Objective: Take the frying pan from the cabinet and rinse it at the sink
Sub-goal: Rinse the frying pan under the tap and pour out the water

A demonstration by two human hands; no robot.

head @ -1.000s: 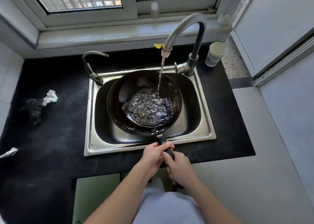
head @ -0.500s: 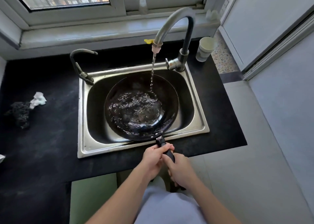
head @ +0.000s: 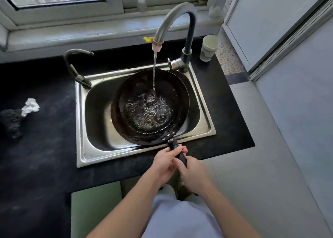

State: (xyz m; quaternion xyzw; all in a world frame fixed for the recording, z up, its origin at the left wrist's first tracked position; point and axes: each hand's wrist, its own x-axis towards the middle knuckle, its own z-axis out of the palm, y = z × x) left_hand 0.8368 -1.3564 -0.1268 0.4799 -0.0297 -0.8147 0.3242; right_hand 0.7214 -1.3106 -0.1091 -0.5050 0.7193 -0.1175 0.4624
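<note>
Both bare forearms reach up from the bottom of the frame and meet just below centre. The left hand [head: 164, 161] sits slightly higher, fingers curled round the pan handle [head: 177, 151] from the left, thumb on top. The right hand [head: 193, 173] closes on the same handle just behind it, lower and to the right, knuckles up. The two hands touch.

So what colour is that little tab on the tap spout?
Yellow tab, seen best in the head view.
</note>
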